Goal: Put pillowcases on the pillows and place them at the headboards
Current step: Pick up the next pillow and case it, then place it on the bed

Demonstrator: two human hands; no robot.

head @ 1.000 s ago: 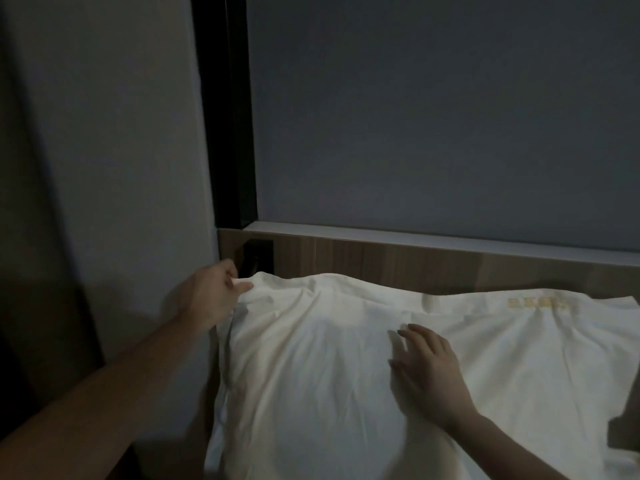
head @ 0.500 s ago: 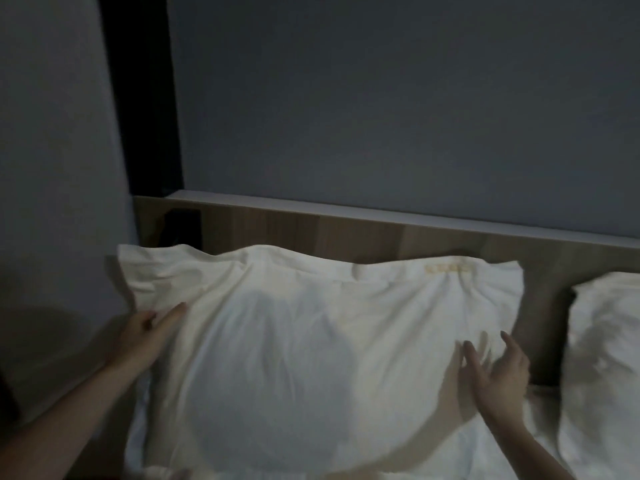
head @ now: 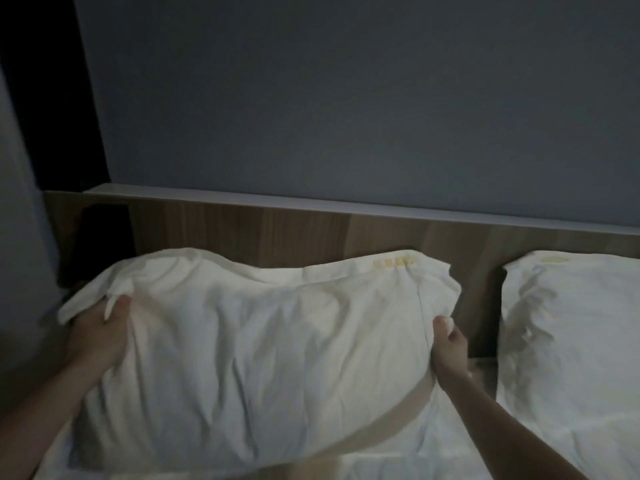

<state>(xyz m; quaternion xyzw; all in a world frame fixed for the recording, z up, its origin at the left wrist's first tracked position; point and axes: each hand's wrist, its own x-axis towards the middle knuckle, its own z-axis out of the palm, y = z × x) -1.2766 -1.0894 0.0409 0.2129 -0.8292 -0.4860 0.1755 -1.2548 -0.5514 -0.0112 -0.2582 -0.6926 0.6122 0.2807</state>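
Observation:
A white pillow in its pillowcase point(head: 263, 358) lies across the bed, its top edge against the wooden headboard point(head: 311, 230). A small yellow mark shows near its upper right corner. My left hand point(head: 100, 334) grips the pillow's left side, with fabric bunched between thumb and fingers. My right hand point(head: 448, 344) pinches the pillow's right edge. A second cased white pillow point(head: 571, 341) leans at the headboard to the right.
A white ledge point(head: 346, 206) tops the headboard below a grey wall. A dark block point(head: 100, 237) sits against the headboard at far left beside a dark vertical strip. White bed sheet point(head: 433, 459) shows below the pillows.
Both hands went from flat touches on the pillow to gripping its two side edges. The view shifted right, so the second pillow shows more fully. The pillow now looks bunched and lifted.

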